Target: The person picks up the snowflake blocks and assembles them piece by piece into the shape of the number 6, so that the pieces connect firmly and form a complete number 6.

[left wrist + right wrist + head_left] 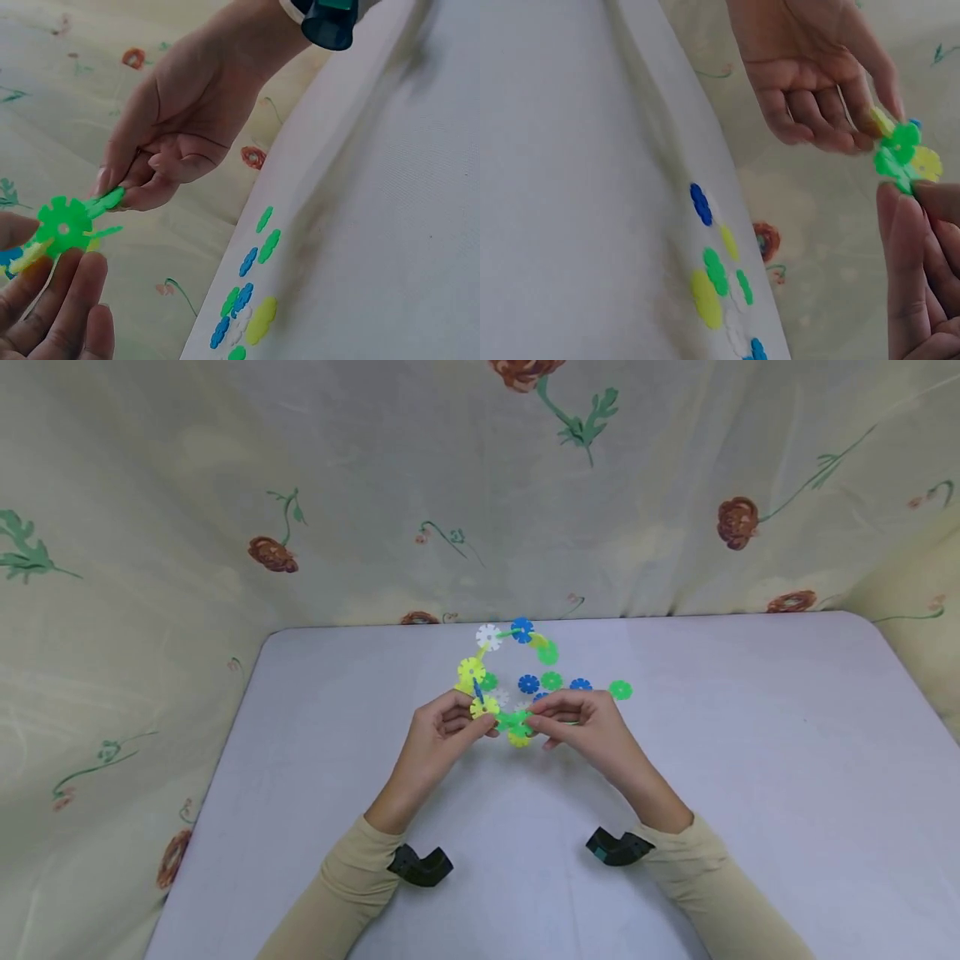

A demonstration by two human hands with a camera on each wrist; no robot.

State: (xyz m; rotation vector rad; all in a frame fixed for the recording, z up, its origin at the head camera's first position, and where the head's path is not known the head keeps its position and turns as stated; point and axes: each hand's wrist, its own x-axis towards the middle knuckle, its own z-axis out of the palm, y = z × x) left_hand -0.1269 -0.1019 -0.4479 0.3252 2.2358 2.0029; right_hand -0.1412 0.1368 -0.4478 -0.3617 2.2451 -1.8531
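Observation:
My left hand (442, 727) pinches a chain of slotted plastic snowflake discs at its near end, by a yellow disc (484, 707). Opposite it, my right hand (588, 722) holds a green disc (106, 202) between thumb and fingertips. Between the hands, another green disc (64, 223) joins the linked pieces. From the left hand the chain curves up and away through yellow, a white disc (488, 637) and a blue disc (522, 629), ending in a green disc (548, 652) at right. Whether the two green discs are fully slotted together cannot be made out.
Loose discs lie on the table beyond the hands, among them a blue disc (528, 684), a green disc (551, 681) and a green disc (620, 690) farther right. The white table (750, 760) meets a flowered cloth (360, 527) along its back edge.

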